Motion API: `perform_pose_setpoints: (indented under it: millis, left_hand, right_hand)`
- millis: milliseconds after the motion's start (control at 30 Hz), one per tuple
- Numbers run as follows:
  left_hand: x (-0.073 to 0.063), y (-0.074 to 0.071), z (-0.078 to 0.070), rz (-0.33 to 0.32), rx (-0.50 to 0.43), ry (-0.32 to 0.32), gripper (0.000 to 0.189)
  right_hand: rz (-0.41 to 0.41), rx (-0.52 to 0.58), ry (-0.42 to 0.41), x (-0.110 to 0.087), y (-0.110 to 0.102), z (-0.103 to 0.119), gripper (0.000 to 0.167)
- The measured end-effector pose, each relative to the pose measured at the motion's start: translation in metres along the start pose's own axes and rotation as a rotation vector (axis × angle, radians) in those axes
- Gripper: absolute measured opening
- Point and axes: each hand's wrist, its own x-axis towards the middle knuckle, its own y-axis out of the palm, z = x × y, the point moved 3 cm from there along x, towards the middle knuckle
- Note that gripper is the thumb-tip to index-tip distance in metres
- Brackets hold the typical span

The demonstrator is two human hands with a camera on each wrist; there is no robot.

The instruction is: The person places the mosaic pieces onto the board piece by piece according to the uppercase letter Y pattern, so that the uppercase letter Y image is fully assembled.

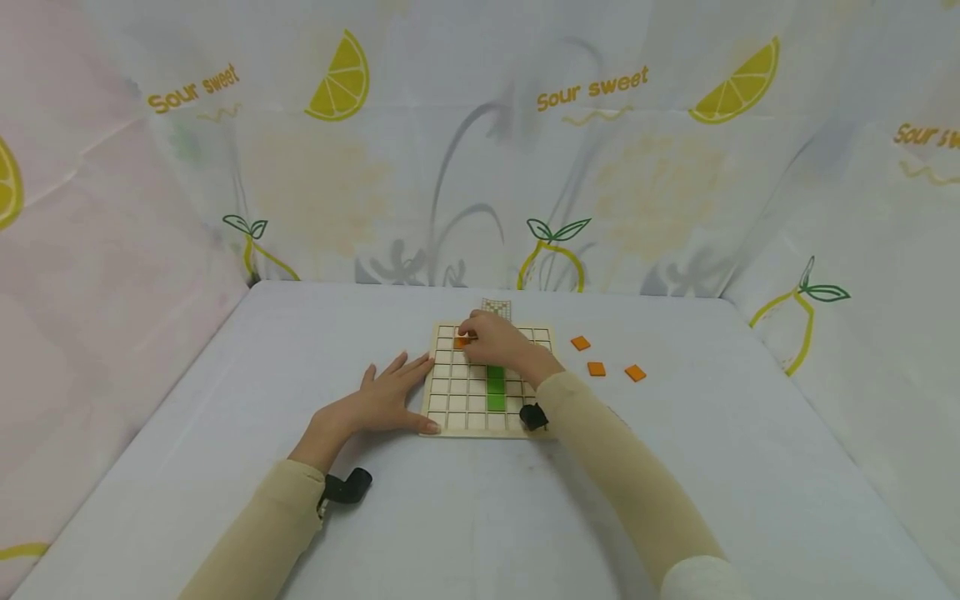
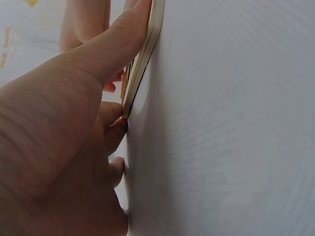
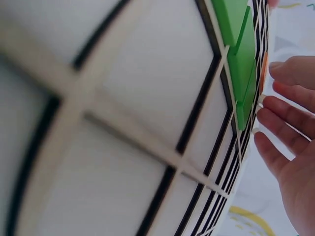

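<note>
A pale wooden grid board lies on the white table. Thumb and fingers of my right hand pinch an orange square tile at the board's far left part, low over the cells. In the right wrist view the orange tile shows as a thin strip beside the thumb. Green tiles sit in a column of cells near the middle, partly covered by the right hand. My left hand is spread along the board's left edge, with thumb at the near corner and fingertips touching the side, as the left wrist view shows.
Three loose orange tiles lie on the table to the right of the board. Behind the board's far edge is a small lattice-like piece, partly hidden by the right hand. Printed lemon cloth hangs around the table.
</note>
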Motion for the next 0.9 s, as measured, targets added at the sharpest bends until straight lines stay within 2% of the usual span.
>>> perform_pose_setpoints:
  millis: [400,600,900]
  left_hand:
    - [0.001,0.001,0.000,-0.006,0.014,-0.005,0.112]
    - [0.000,0.000,-0.002,-0.005,-0.003,-0.007,0.112]
    - [0.001,0.001,0.001,-0.006,-0.001,-0.005,0.112]
  right_hand:
    - [-0.008,0.027,-0.038,-0.015,-0.004,-0.012,0.031]
    - [0.005,-0.005,-0.049,-0.023,-0.007,-0.019,0.030]
    - [-0.017,-0.011,-0.066,-0.031,-0.009,-0.025,0.031]
